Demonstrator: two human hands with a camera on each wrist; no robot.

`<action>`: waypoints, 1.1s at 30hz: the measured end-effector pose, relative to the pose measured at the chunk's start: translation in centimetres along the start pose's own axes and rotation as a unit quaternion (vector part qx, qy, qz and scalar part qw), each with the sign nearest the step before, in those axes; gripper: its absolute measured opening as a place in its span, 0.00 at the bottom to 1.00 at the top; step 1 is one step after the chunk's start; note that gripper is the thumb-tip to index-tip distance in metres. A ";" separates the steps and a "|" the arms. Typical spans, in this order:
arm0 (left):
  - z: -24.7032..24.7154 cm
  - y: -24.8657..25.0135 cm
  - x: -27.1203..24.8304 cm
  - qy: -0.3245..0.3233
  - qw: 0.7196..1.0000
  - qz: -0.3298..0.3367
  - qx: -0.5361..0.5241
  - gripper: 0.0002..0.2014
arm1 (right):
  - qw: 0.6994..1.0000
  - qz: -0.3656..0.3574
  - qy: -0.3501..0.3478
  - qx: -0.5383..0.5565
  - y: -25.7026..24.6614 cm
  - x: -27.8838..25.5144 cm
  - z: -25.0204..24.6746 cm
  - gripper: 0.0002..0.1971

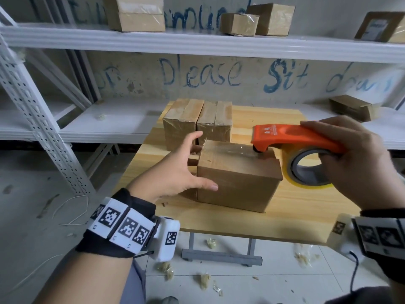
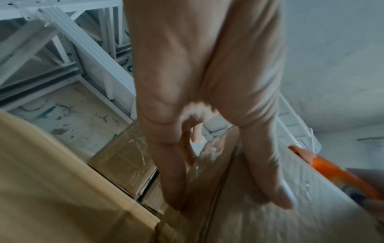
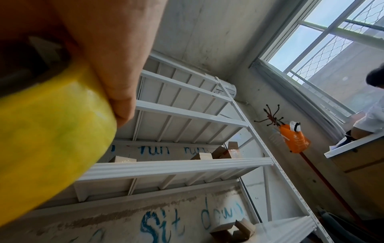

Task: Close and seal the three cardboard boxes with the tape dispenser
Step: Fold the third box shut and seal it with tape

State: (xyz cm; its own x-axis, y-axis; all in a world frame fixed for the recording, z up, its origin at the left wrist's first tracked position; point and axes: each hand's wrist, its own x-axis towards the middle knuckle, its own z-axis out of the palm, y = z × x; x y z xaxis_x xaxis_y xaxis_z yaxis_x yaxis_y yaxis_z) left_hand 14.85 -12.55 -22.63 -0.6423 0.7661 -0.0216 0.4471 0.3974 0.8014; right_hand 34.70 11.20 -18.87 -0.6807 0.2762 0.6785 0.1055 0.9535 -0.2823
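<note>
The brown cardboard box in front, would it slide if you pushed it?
Probably: the brown cardboard box sits flat on the smooth wooden table, and the left hand braces its end. Being low and wide, it likely slides rather than tips. Its weight cannot be told.

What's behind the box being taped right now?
Two taped boxes stand side by side behind the front box on the table. Their lower fronts are hidden.
</note>
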 end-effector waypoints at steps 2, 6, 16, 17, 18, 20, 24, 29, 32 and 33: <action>0.0 -0.2 0.3 -0.015 1.000 -0.003 0.020 0.60 | 1.000 -0.007 0.010 -0.001 -0.2 0.5 -0.5 0.35; 0.0 0.0 0.2 -0.034 0.999 -0.003 0.022 0.56 | 0.999 -0.031 0.021 -0.011 -0.5 1.2 -1.1 0.33; 0.2 0.6 -0.4 -0.029 0.998 0.045 0.021 0.53 | 0.999 -0.018 0.039 -0.009 -2.2 2.7 -2.4 0.33; 0.2 0.5 -0.4 -0.031 0.998 0.049 0.011 0.52 | 0.999 -0.020 0.042 -0.005 -2.4 2.9 -2.4 0.33; 0.3 0.4 -0.4 -0.031 0.998 0.051 0.007 0.50 | 0.999 -0.021 0.045 0.000 -2.5 3.1 -2.4 0.32; 0.3 0.3 -0.3 -0.029 0.998 0.052 0.009 0.48 | 0.999 -0.020 0.049 0.008 -2.7 3.2 -2.4 0.32; 0.2 0.1 0.0 -0.023 0.999 0.046 0.003 0.48 | 0.998 -0.011 0.060 0.013 -3.1 3.0 -2.1 0.32; 0.1 0.7 -0.5 -0.054 0.996 0.005 -0.070 0.34 | 0.998 0.003 0.068 0.010 -2.8 2.8 -1.9 0.31; 0.1 1.3 -0.9 -0.052 0.993 -0.013 -0.104 0.23 | 0.997 0.009 0.072 0.012 -2.3 2.6 -1.8 0.31; 0.1 1.5 -0.9 -0.045 0.993 -0.015 -0.111 0.20 | 0.997 0.010 0.072 0.012 -2.2 2.5 -1.7 0.31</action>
State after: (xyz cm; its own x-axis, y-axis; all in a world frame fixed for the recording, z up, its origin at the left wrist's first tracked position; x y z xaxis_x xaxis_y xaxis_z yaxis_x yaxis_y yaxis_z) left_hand 16.16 -12.62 -21.51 -0.5899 0.8022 -0.0923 0.2739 0.3063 0.9117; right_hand 33.99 9.97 -15.39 -0.5674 0.3105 0.7627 0.0992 0.9452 -0.3110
